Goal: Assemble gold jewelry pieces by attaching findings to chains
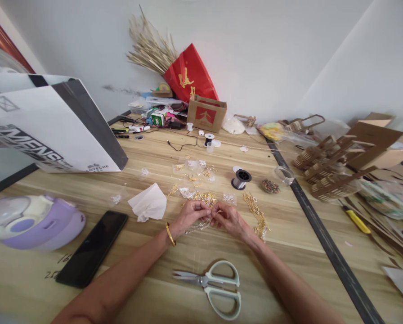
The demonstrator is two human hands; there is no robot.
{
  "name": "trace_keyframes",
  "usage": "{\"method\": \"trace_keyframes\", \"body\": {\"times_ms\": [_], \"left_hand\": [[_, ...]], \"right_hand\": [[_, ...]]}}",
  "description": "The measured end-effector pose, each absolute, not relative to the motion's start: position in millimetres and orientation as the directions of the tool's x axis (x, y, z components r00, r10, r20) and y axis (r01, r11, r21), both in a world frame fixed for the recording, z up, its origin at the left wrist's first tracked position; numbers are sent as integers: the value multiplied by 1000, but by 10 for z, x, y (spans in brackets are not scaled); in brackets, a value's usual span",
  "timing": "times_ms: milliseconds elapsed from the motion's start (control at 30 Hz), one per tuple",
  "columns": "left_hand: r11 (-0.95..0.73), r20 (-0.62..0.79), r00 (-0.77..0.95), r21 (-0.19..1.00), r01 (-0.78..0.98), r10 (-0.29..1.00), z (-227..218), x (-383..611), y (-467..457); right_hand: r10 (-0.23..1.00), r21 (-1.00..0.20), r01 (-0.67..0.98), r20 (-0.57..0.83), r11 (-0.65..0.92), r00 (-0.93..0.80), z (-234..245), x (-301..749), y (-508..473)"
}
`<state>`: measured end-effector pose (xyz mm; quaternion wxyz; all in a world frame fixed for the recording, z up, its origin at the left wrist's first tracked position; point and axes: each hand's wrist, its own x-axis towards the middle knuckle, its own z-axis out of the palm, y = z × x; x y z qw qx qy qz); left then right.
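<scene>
My left hand (193, 216) and my right hand (227, 217) meet at the middle of the table, fingertips pinched close together. Whatever lies between the fingers is too small to make out. Just beyond the fingertips is a pile of gold beads (203, 196). A silver chain (198, 227) lies under and beside my left fingers. To the right of my right hand, several gold chains (255, 213) are bunched on the wood. Scissors with pale green handles (210, 285) lie nearer to me, between my forearms.
A black phone (92, 248), a crumpled tissue (149, 202) and a purple-and-white appliance (42, 222) are at left. Wire spool (241, 179) and bead dish (270, 186) stand at right, before small woven baskets (323, 166) and a yellow cutter (356, 219). A white box (53, 126) stands far left.
</scene>
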<state>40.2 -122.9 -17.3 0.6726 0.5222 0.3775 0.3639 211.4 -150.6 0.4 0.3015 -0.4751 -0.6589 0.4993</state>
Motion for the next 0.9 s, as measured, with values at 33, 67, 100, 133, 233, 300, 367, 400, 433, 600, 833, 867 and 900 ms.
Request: {"method": "trace_keyframes", "body": {"times_ms": [33, 67, 100, 133, 233, 300, 367, 400, 433, 600, 833, 867, 900], "left_hand": [[193, -130, 449, 976, -97, 884, -169, 403, -1229], [196, -132, 450, 976, -99, 883, -165, 403, -1229], [199, -133, 454, 975, -101, 881, -163, 402, -1228], [201, -133, 458, 974, -103, 879, -161, 401, -1227], [210, -134, 465, 971, -116, 875, -163, 391, -1219], [215, -136, 464, 969, -123, 875, -168, 383, -1213], [220, -138, 466, 967, -128, 874, -169, 378, -1210], [225, -141, 465, 966, -129, 874, -169, 376, -1209], [230, -145, 465, 964, -131, 873, -167, 376, -1210], [242, -151, 458, 959, -146, 876, -154, 385, -1217], [268, -169, 439, 948, -174, 882, -143, 395, -1221], [277, -176, 438, 945, -176, 881, -148, 396, -1220], [284, -183, 437, 942, -178, 881, -155, 397, -1218]], "right_hand": [[926, -941, 334, -73, 58, -369, 7, 2117, -1509], [926, -938, 339, -69, 67, -372, 7, 2120, -1512], [924, -936, 344, -64, 76, -378, 7, 2123, -1515], [921, -933, 349, -57, 88, -386, 5, 2126, -1518], [914, -916, 375, -20, 146, -406, 5, 2132, -1523], [912, -892, 404, 22, 203, -410, 10, 2135, -1522], [909, -861, 438, 62, 258, -413, 22, 2138, -1519], [906, -845, 455, 79, 283, -417, 29, 2140, -1517], [902, -827, 469, 98, 308, -420, 38, 2142, -1516], [871, -738, 518, 194, 433, -452, 77, 2136, -1531], [854, -672, 568, 193, 474, -484, 118, 2098, -1572], [855, -673, 570, 189, 471, -484, 124, 2095, -1575], [855, -675, 570, 184, 468, -484, 131, 2092, -1578]]}}
